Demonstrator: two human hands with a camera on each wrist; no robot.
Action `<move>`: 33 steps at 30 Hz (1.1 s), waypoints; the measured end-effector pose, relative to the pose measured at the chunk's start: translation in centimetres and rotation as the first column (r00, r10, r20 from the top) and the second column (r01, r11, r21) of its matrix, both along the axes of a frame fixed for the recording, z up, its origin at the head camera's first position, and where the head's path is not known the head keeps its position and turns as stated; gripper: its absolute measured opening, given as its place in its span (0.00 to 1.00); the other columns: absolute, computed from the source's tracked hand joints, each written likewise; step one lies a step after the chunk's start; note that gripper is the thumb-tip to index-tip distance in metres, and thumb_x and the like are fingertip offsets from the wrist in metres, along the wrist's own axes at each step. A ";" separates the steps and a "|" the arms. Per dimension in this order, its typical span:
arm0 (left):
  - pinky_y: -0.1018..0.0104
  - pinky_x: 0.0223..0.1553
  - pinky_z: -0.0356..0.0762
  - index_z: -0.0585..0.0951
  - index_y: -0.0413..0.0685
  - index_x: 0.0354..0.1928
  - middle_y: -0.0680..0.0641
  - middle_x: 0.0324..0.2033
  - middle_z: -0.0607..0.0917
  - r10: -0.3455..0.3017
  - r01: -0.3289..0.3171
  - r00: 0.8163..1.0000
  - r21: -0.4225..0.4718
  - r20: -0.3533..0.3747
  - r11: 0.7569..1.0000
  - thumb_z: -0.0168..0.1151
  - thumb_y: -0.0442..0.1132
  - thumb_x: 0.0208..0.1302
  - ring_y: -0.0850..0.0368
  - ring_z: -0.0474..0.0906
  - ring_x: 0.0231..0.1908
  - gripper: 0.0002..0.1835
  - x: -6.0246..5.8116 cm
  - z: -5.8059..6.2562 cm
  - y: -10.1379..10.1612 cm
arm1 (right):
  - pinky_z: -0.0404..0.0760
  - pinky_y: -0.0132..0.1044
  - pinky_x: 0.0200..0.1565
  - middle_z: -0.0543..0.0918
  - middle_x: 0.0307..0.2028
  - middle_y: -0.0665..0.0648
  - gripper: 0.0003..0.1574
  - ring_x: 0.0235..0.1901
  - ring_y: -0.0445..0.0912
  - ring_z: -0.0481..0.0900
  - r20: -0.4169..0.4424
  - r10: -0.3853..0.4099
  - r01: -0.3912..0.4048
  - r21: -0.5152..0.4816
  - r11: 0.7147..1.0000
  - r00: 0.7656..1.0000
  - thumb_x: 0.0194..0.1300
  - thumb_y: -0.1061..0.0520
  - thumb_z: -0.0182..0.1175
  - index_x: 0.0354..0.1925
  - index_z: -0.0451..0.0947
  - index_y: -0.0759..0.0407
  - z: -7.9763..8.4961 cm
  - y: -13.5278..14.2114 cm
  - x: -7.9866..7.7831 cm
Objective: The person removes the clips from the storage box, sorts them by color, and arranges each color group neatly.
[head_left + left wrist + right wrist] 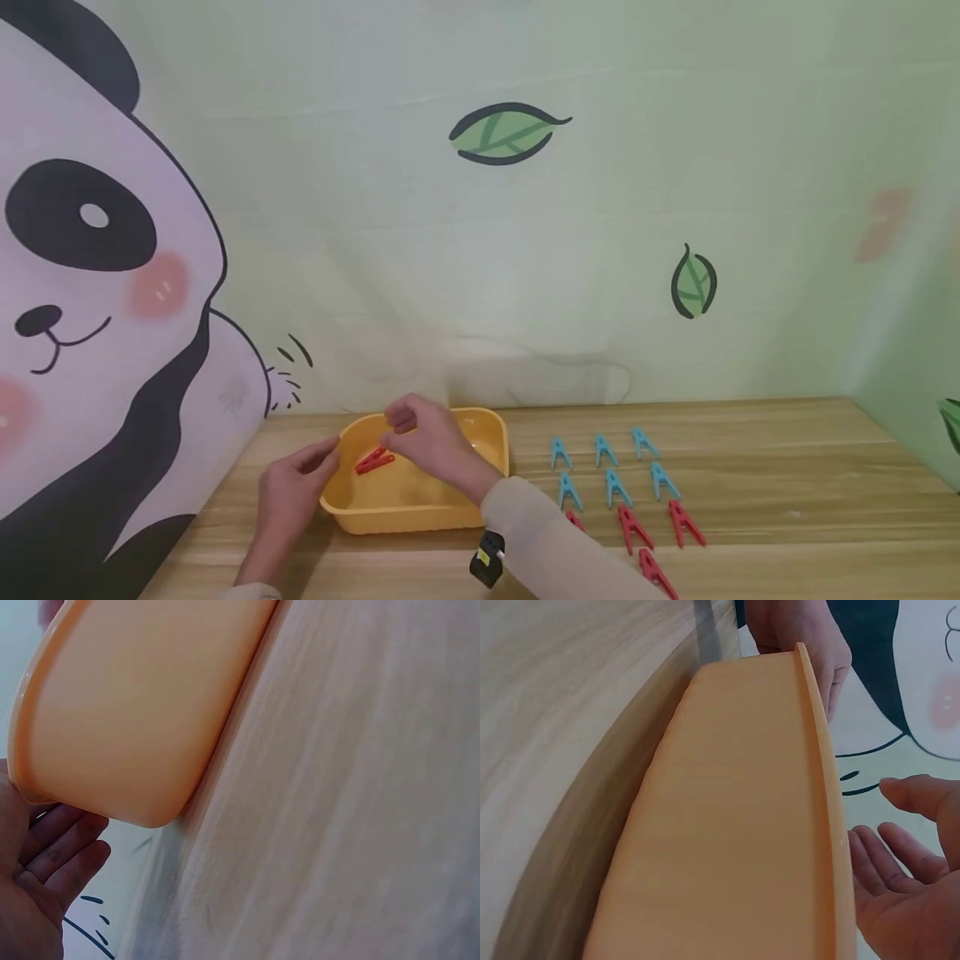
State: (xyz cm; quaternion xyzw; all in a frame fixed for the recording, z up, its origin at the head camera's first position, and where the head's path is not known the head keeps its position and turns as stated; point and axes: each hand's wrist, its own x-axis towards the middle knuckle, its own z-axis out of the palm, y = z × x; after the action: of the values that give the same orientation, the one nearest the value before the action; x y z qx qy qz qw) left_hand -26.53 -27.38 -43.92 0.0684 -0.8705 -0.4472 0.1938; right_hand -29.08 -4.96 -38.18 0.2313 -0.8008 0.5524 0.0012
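Observation:
My left hand (294,492) is at the left end of a yellow plastic basin (405,521), fingertips right at the rim. In the left wrist view, its loosely extended fingers (64,851) lie outside the end wall. My right hand (431,442) reaches over the basin from the right. Thumb and fingers stand apart with nothing between them, as the right wrist view shows. Inside the basin, just left of the right fingertips, lies a red clothespin (373,461). The right hand and forearm hide part of the basin floor.
Right of the basin, blue clothespins (612,488) lie in two rows on the wooden table (795,467). Several red clothespins (634,529) lie nearer the front, one partly behind the right sleeve (562,542). A panda-printed backdrop (360,250) stands behind the table.

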 end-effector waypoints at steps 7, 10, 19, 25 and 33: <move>0.86 0.47 0.77 0.86 0.41 0.60 0.39 0.56 0.88 -0.014 0.014 1.000 0.013 0.015 1.000 0.68 0.39 0.73 0.41 0.84 0.60 0.17 0.0 0.0 0.0 | 0.85 0.36 0.54 0.87 0.46 0.56 0.20 0.48 0.46 0.85 0.039 0.004 -0.007 0.076 0.997 0.999 0.65 0.60 0.75 0.53 0.83 0.65 -0.9 -1.0 -1.3; 0.86 0.47 0.77 0.86 0.40 0.61 0.38 0.56 0.88 -0.020 0.020 1.000 0.021 0.020 1.000 0.68 0.39 0.74 0.41 0.84 0.60 0.18 0.0 0.0 0.0 | 0.85 0.39 0.56 0.87 0.48 0.58 0.21 0.50 0.49 0.84 0.033 0.003 -0.007 0.118 0.993 0.999 0.66 0.60 0.74 0.54 0.82 0.66 -1.3 -1.3 -1.7; 0.73 0.53 0.83 0.86 0.40 0.60 0.38 0.55 0.88 -0.001 0.001 1.000 0.009 0.017 1.000 0.68 0.38 0.73 0.41 0.84 0.59 0.17 0.0 0.0 0.2 | 0.85 0.40 0.57 0.88 0.48 0.61 0.19 0.50 0.52 0.85 -0.039 -0.026 0.035 0.254 0.966 0.999 0.64 0.62 0.75 0.52 0.84 0.66 -3.4 -1.5 -2.9; 0.61 0.58 0.83 0.86 0.40 0.60 0.38 0.55 0.88 0.002 -0.002 1.000 0.011 0.018 1.000 0.68 0.38 0.74 0.40 0.84 0.60 0.17 0.0 0.2 0.4 | 0.84 0.38 0.58 0.89 0.49 0.60 0.20 0.50 0.52 0.86 -0.113 -0.020 0.055 0.314 0.948 0.993 0.63 0.62 0.75 0.52 0.85 0.66 -4.2 -1.3 -3.6; 0.55 0.59 0.82 0.86 0.39 0.60 0.37 0.56 0.88 -0.002 0.002 1.000 0.008 0.020 1.000 0.68 0.38 0.74 0.40 0.84 0.60 0.17 0.1 0.1 0.4 | 0.82 0.34 0.57 0.88 0.50 0.58 0.19 0.49 0.48 0.84 -0.174 0.077 0.007 0.441 0.898 0.982 0.63 0.63 0.73 0.53 0.84 0.64 -4.7 -1.1 -3.5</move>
State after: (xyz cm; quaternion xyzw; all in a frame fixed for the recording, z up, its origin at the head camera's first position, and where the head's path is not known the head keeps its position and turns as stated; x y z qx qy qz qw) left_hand -26.42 -27.01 -43.84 0.0727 -0.8707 -0.4501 0.1842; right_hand -32.54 -6.07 -42.84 0.2908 -0.8968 0.3332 0.0141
